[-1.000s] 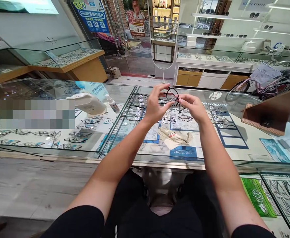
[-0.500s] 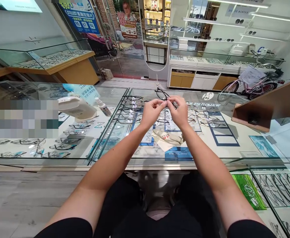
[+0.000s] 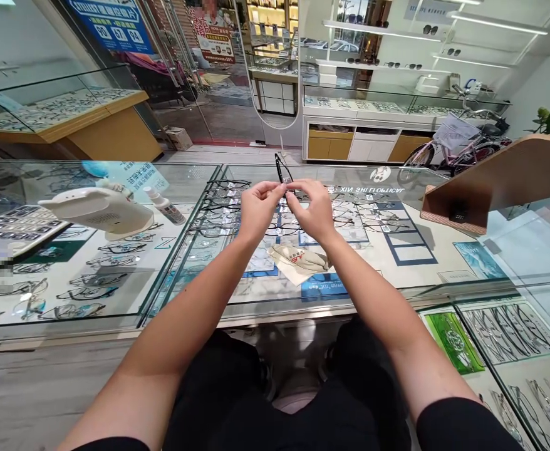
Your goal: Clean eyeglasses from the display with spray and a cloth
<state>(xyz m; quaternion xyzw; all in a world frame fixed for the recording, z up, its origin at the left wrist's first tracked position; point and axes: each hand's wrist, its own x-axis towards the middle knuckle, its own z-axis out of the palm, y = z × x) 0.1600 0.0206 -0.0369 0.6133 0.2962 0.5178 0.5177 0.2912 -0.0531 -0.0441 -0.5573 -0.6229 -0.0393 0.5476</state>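
A pair of dark-framed eyeglasses (image 3: 282, 168) is held up above the glass counter, seen nearly edge-on. My left hand (image 3: 259, 210) pinches it from the left between thumb and fingers. From the right, my right hand (image 3: 313, 207) also grips it, its fingertips meeting those of the left. The lower part of the eyeglasses is hidden behind my fingers. Below my hands, a beige cleaning cloth (image 3: 298, 259) with red print lies crumpled on the counter (image 3: 237, 297). Partly under it is a blue printed card (image 3: 324, 285).
To the left stand a white handheld device (image 3: 103, 210) and a small spray bottle (image 3: 163, 205), near a keyboard (image 3: 19, 228). A wooden board-like stand (image 3: 495, 181) juts in from the right. Rows of eyeglass frames (image 3: 221, 207) show beneath the glass.
The eyeglasses have turned from showing their lens front to nearly edge-on. Both hands stay on them. The whole view has shifted, so the counter items appear further left.
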